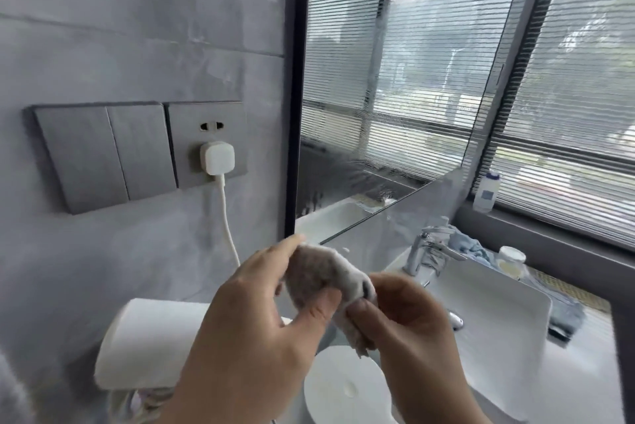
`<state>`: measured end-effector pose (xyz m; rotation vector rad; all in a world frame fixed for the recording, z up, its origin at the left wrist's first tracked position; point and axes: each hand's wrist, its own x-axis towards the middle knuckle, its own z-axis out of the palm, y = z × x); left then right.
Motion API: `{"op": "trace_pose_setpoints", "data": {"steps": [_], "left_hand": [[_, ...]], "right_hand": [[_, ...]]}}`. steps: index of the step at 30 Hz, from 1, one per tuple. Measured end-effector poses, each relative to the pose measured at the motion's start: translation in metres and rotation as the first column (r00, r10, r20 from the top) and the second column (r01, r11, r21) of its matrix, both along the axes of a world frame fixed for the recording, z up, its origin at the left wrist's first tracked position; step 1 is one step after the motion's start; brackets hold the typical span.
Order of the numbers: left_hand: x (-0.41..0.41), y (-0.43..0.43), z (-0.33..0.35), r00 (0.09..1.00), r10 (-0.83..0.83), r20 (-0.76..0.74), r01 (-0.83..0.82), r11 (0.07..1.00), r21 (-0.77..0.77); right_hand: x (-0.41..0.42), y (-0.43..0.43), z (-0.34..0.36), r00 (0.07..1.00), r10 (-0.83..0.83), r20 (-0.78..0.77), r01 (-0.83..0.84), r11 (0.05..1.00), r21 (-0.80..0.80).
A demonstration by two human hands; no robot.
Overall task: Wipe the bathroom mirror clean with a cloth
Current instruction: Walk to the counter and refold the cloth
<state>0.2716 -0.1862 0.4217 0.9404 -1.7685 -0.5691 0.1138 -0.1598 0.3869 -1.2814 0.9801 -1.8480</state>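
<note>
Both hands meet low at 6 o'clock: the left hand (261,317) curls fingers and thumb round a bunched grey-beige cloth (326,277), and the right hand (412,331) pinches its lower end. The cloth sits just below the mirror (395,86), not touching the glass. Wadded this tight, it would likely smear the film rather than lift it, and a loose pinch could drop it toward the sink (498,313) at 4 o'clock. A damp sweep left risks wetting the plug (217,157) at 9 o'clock. The mirror, filling 12 to 2 o'clock, shows wet streaks and droplets low down.
</note>
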Motion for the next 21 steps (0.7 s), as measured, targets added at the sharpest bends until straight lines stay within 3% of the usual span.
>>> {"op": "trace_pose_setpoints", "data": {"steps": [5, 8, 12, 14, 16, 21], "left_hand": [[-0.022, 0.008, -0.008, 0.972, -0.117, -0.204, 0.148, 0.978, 0.144], [-0.044, 0.017, -0.013, 0.946, -0.113, -0.303, 0.19, 0.952, 0.238], [-0.08, 0.022, -0.02, 0.952, -0.021, -0.304, 0.098, 0.966, 0.24], [-0.098, 0.021, -0.025, 0.954, 0.021, -0.3, 0.044, 0.977, 0.208], [-0.115, 0.021, -0.034, 0.96, 0.07, -0.273, -0.013, 0.979, 0.205], [-0.157, 0.021, -0.06, 0.951, 0.083, -0.297, 0.01, 0.955, 0.298]], "right_hand": [[-0.025, 0.015, -0.013, 0.993, -0.048, -0.104, 0.048, 0.999, -0.006], [-0.045, 0.029, -0.014, 0.998, -0.036, -0.059, 0.038, 0.999, 0.028], [-0.079, 0.043, -0.017, 0.99, -0.058, -0.125, 0.066, 0.996, 0.065], [-0.099, 0.045, -0.025, 0.962, -0.126, -0.243, 0.146, 0.987, 0.066], [-0.122, 0.048, -0.035, 0.942, -0.201, -0.267, 0.229, 0.97, 0.08], [-0.184, 0.064, -0.069, 0.901, -0.308, -0.307, 0.371, 0.912, 0.175]]}}
